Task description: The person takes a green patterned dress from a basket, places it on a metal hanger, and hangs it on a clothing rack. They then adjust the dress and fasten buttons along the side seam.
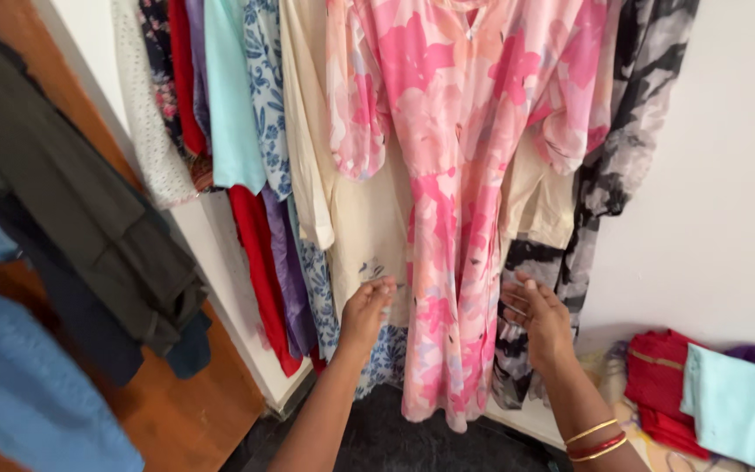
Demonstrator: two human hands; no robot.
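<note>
A long pink floral dress (456, 175) hangs in front of a row of garments on the wall. My left hand (366, 310) reaches up at its left side, fingers curled against the cream garment (364, 218) behind it; whether it grips cloth I cannot tell. My right hand (539, 315), with bangles on the wrist, is raised at the dress's right edge with fingers apart, close to a black-and-white patterned garment (609, 166). Neither hand clearly holds the pink dress.
More hanging clothes fill the left: blue floral (264, 96), teal (229, 96), red (259, 262) and purple (290, 271). Dark and blue garments (89, 227) hang on a wooden door at far left. Folded red (657, 385) and light teal (736, 406) clothes lie at lower right.
</note>
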